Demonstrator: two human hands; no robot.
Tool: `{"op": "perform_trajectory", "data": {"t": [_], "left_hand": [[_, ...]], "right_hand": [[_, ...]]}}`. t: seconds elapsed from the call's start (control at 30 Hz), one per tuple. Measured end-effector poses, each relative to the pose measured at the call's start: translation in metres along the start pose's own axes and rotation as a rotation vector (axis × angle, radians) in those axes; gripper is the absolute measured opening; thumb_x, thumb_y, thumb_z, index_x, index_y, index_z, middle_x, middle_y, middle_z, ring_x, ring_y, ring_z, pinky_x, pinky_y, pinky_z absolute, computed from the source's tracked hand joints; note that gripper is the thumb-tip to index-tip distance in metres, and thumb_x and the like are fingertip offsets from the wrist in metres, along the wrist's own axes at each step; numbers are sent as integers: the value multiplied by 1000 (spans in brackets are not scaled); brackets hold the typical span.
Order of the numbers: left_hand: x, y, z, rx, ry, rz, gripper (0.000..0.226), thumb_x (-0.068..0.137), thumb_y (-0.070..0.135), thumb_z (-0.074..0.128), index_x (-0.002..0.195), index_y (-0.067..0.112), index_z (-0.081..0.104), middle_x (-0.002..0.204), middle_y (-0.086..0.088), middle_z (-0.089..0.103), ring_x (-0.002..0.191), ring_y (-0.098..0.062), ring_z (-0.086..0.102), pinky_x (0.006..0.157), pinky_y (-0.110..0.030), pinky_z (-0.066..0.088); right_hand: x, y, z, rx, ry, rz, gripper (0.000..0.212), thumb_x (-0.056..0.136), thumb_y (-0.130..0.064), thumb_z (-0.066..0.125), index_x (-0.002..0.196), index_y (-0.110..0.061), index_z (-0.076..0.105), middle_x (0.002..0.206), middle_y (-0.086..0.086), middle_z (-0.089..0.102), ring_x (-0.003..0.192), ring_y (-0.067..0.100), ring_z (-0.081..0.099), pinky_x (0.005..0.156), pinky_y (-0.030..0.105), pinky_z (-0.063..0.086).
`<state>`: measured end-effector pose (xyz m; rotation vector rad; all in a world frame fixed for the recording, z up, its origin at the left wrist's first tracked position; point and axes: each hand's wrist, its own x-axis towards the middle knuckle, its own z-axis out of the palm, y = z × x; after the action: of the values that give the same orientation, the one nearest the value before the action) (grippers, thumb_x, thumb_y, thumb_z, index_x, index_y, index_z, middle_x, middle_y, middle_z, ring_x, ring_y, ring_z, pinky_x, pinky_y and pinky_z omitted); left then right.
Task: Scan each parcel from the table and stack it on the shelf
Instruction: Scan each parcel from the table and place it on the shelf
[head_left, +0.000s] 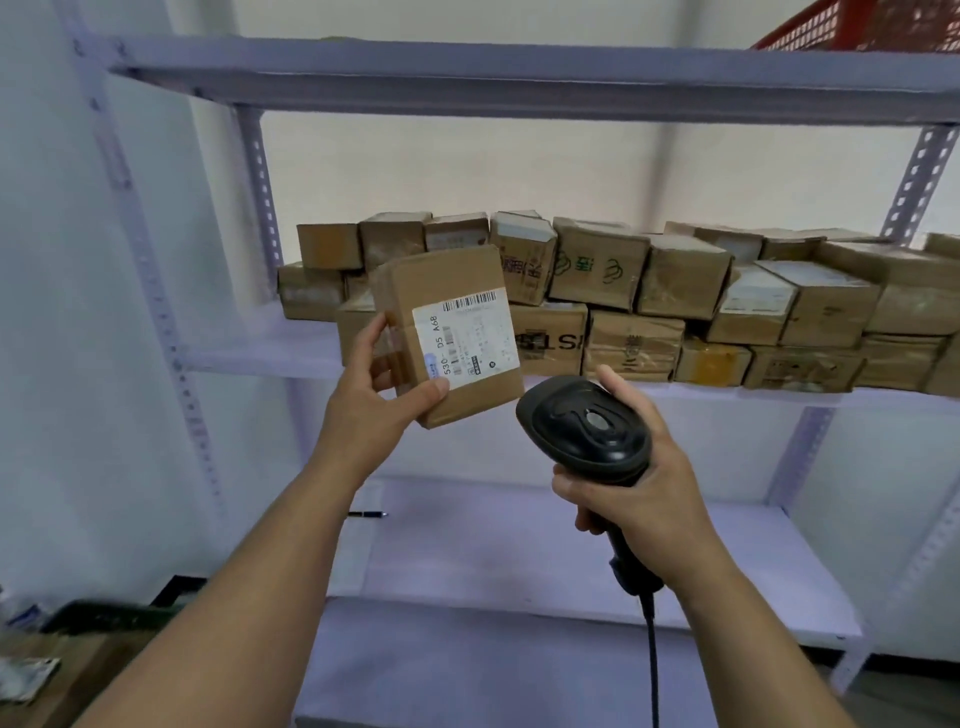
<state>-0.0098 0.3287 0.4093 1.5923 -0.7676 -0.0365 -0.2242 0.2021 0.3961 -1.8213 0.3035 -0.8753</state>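
Head view: left hand grips the parcel label-up so the scanner, clenched in the right hand, can read it.

- Back wall: plain white, evenly lit, no hard shadows.
- Side wall: white w/ a bluish cast, just L of the shelving.
- Shelf unit: pale lilac metal, several boards, set against back wall.
- Uprights: perforated angle iron, same lilac, at the corners.
- Red mesh basket: on top board, far R, partly out of frame.
- Wooden top: brown, bottom L corner.
- Floor: dark strip, bottom R beside the unit.
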Motion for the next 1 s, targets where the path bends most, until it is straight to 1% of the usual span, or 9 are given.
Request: {"op": "perform_trajectory", "data": {"t": [0.2, 0.37, 0.5, 0.63, 0.67, 0.73, 0.8, 0.87, 1.0], "left_hand": [[81, -3, -26, -92, -13, -15, 83, 81, 26, 75, 147, 39, 28, 128, 6, 58, 114, -10, 58, 90, -29, 51], [147, -3, -38, -159, -79, -6, 77, 82, 28, 73, 146, 40, 32, 130, 8, 57, 110, -12, 60, 94, -43, 53], [188, -7, -37, -131, -136, -9, 71, 84, 35, 69, 146, 37, 35, 134, 9, 55, 109, -14, 61, 88, -39, 55], [215, -8, -27, -90, -172, -48, 61, 91, 39, 59, 147, 35, 34, 124, 7, 56, 97, -10, 61, 68, -25, 50], [219, -7, -24, -67, -171, -39, 61, 93, 40, 56, 148, 35, 32, 126, 4, 55, 99, -11, 60, 70, -26, 50], [226, -7, -19, -13, -183, 5, 62, 94, 48, 53, 149, 37, 27, 140, -1, 47, 119, -21, 52, 91, -37, 51], [228, -9, -15, 25, -239, 47, 69, 89, 55, 57, 149, 39, 26, 151, 1, 36, 133, -25, 40, 105, -43, 41], [229, -14, -12, 51, -293, 84, 77, 82, 55, 66, 148, 42, 27, 152, 5, 33, 136, -23, 35, 108, -44, 37], [232, -22, -5, 92, -273, 148, 83, 80, 39, 74, 147, 41, 25, 145, 4, 41, 129, -23, 44, 105, -46, 42]], "right_hand": [[39, 7, 34, -6, 78, 13, 96, 69, 8, 80, 126, -59, 43, 120, -3, 62, 60, 24, 67, 52, 30, 54], [70, 9, 60, -20, 128, 38, 96, 69, 9, 80, 128, -58, 44, 120, -3, 61, 58, 26, 66, 52, 32, 54], [85, 14, 75, -29, 179, 48, 97, 68, 9, 81, 125, -61, 46, 119, 0, 62, 57, 28, 65, 53, 32, 54], [92, 19, 88, -32, 233, 77, 99, 67, 9, 81, 116, -71, 48, 118, 2, 62, 57, 28, 66, 53, 32, 54], [93, 20, 91, -37, 245, 81, 100, 67, 10, 81, 114, -72, 48, 118, 1, 62, 57, 27, 66, 52, 32, 54], [93, 22, 95, -51, 266, 86, 101, 66, 10, 81, 113, -73, 48, 119, -1, 61, 59, 27, 67, 52, 31, 54], [92, 23, 97, -68, 283, 92, 101, 66, 10, 81, 115, -72, 47, 121, -4, 60, 62, 28, 68, 53, 32, 54], [91, 24, 98, -84, 303, 99, 101, 67, 9, 82, 118, -71, 47, 122, -5, 59, 62, 28, 68, 54, 32, 55], [88, 24, 99, -103, 331, 99, 100, 67, 9, 82, 121, -68, 47, 124, -4, 59, 59, 26, 67, 54, 34, 54]]}}
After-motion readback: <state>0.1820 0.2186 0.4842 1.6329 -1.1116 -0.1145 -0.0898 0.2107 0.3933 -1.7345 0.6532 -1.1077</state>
